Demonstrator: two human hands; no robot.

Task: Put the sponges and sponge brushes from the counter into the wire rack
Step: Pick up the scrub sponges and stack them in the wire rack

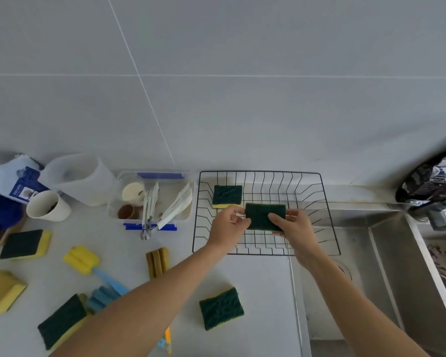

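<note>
While both of my hands reach over the black wire rack, each grip is closed on one green-topped sponge: the left hand pinches its 9 o'clock end, the right hand its 3 o'clock end. A second sponge already lies in the rack at about 10 o'clock of the held one. On the surface toward 7 and 8 o'clock lie more sponges, one nearest at 7 o'clock, and a yellow sponge brush.
</note>
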